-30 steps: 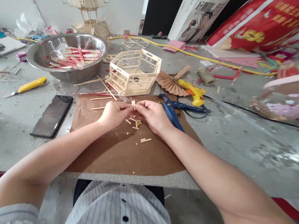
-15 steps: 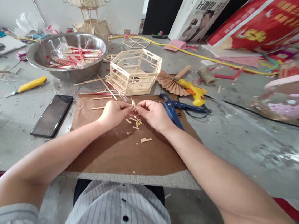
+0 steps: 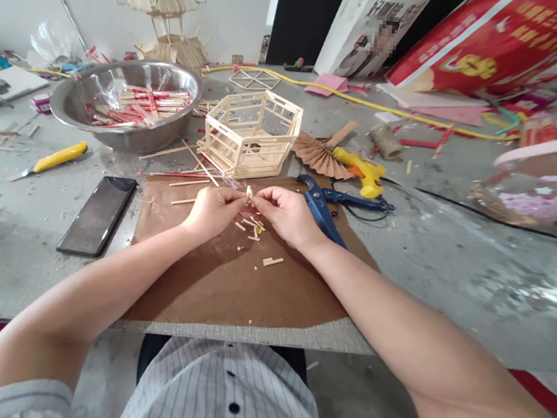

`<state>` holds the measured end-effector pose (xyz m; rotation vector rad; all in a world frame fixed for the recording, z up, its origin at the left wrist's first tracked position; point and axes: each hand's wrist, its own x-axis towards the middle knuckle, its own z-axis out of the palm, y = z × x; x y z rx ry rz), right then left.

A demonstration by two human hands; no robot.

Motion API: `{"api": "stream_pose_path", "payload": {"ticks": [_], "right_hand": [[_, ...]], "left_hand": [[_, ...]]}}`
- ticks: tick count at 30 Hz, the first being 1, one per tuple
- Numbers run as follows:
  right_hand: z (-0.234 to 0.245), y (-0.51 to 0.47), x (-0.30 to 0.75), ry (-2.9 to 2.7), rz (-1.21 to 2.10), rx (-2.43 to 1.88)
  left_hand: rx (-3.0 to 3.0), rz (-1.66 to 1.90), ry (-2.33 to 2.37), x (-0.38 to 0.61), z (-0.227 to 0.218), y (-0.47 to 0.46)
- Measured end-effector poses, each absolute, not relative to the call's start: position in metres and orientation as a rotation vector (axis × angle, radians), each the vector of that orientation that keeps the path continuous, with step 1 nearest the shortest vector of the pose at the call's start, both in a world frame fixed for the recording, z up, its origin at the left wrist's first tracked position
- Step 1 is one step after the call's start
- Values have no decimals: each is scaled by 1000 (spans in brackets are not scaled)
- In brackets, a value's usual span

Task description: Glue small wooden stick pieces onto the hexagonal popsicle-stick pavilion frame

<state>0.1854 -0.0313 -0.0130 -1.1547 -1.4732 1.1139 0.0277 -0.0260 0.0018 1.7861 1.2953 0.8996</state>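
Between their fingertips, my left hand (image 3: 215,212) and my right hand (image 3: 285,215) pinch a small pale piece of wooden stick (image 3: 249,195) from either side; its exact shape is too small to make out. Both hands hover over a brown sheet (image 3: 229,290). Short cut stick pieces (image 3: 272,261) lie scattered below and in front of the fingers. Just behind the hands stands an open hexagonal frame built of thin sticks (image 3: 240,144). A blue glue gun (image 3: 321,207) rests close to my right wrist, partly hidden by it.
At left are a black phone (image 3: 97,216), a yellow craft knife (image 3: 58,157) and a steel bowl (image 3: 116,133) of wrapped sticks. A stick pagoda (image 3: 163,8) stands behind. To the right lie a yellow tool (image 3: 363,170), a paper fan (image 3: 319,155) and a black cable (image 3: 460,201).
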Motion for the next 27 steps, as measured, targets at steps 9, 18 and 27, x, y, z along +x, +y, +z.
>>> {"api": "stream_pose_path", "payload": {"ticks": [9, 18, 27], "right_hand": [[-10, -34, 179, -1303, 1219, -1101], [-11, -34, 178, -1229, 1292, -1094], [-9, -34, 178, -1243, 1314, -1084]], "left_hand": [[1828, 887, 1338, 30, 6, -29], [1998, 900, 1392, 32, 8, -34], [2145, 910, 1389, 30, 4, -33]]}}
